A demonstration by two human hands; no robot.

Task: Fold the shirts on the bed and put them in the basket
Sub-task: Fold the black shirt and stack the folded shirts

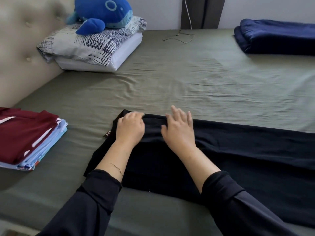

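At the frame's centre, a black shirt [221, 150] is lying spread on the bed [170, 82]. The left hand [130, 127] is gripping its far edge with curled fingers; the right hand [179, 127] is pressing it, fingers relaxed. Folded shirts [25, 137] are sitting stacked at left.

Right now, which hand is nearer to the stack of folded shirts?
The left. The left hand rests on the black shirt at its left end, on the side toward the stack of folded shirts. The right hand lies farther right on the same shirt.
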